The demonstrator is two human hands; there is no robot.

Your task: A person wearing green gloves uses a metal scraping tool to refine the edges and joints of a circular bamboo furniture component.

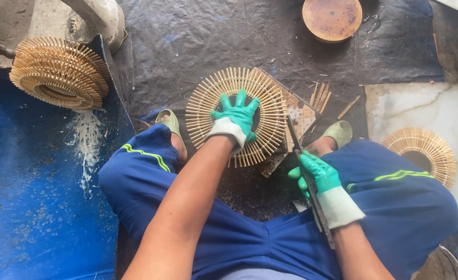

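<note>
A round ring of radial bamboo sticks point(208, 106) lies on the dark ground sheet between my feet. My left hand point(236, 118), in a green glove, presses flat on the ring's middle with fingers spread. My right hand point(318, 173), also in a green glove, is closed around a long dark knife point(295, 140). The blade points up toward the ring's right edge, over a worn wooden board point(299, 114). Several loose short sticks point(322, 96) lie beside the board.
A stack of finished stick rings point(57, 72) sits at upper left on a blue tarp point(31, 181). Another ring point(421, 150) rests on a white slab at right. A round wooden block point(332, 18) stands at the top. A metal bowl rim point(441, 264) shows at lower right.
</note>
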